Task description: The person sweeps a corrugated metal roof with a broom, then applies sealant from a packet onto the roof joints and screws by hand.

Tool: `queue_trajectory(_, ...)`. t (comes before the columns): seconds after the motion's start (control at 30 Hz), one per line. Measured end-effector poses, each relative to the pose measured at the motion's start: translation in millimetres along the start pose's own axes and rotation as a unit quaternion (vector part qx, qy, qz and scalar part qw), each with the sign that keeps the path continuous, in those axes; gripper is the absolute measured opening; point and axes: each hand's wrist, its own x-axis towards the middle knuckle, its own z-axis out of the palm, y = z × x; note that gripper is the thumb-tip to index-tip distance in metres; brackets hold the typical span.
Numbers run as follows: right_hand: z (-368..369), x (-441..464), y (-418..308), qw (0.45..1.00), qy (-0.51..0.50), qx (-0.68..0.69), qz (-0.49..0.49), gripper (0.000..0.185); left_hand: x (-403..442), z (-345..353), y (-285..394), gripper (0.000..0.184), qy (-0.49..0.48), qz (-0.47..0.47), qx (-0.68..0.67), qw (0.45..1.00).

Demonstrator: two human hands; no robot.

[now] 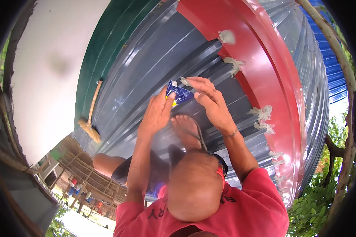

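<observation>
My left hand point(159, 108) is closed on a crumpled blue and yellow plastic packet point(178, 94), gripping it near its left end with the thumb on top. Whitish material shows at the packet's upper end. Just right of it, my right hand point(211, 102) has its fingers curved and its thumb apart from them. A dab of grey paste point(184, 81) sits at its fingertips. The right thumb is close to the packet's edge; I cannot tell whether they touch. Below both hands, my sandalled foot point(187, 132) rests on dark grey ribbed metal roofing point(154, 67).
Red metal flashing point(271, 59) curves along the right, with several grey paste lumps point(262, 113) on its edge. A wooden-handled brush point(91, 114) lies on the roof at left. A white surface point(55, 71) borders the left side. Tree branches point(342, 59) hang at the right.
</observation>
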Motion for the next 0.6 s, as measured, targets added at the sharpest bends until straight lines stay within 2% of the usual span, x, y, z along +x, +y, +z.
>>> queue_trajectory(0.17,-1.1,15.6,6.1,0.987,-0.054,0.144,0.054,0.038,-3.2,-6.1,-1.2,0.039,-0.03,-0.011,0.006,0.999)
queue_trajectory(0.6,6.0,20.7,6.4,0.957,-0.067,0.243,0.145,0.037,-3.6,-5.2,-5.2,0.04,-0.014,-0.01,0.06,0.998)
